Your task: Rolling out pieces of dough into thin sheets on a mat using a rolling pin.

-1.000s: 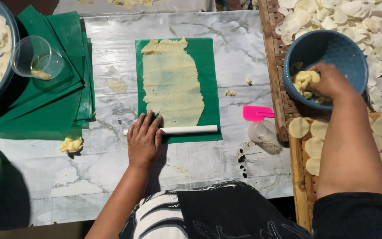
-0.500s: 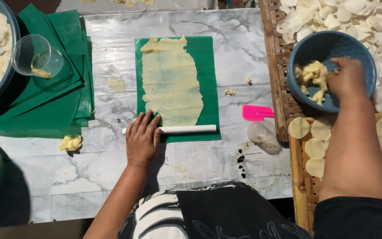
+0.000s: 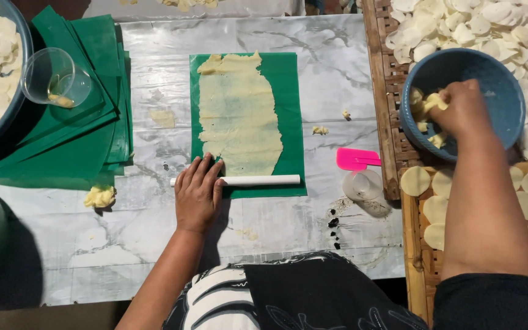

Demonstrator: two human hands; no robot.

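Risk noted: right hand is closed on dough scraps inside the blue bowl; bits could drop onto the worktop. Left hand rests flat and open on the white roller at the dough sheet; pressure could tear it.

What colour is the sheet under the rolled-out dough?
Green. The sheet under the dough shows clearly in the head view.

Left hand rests on white roller; right hand grips dough in blue bowl.
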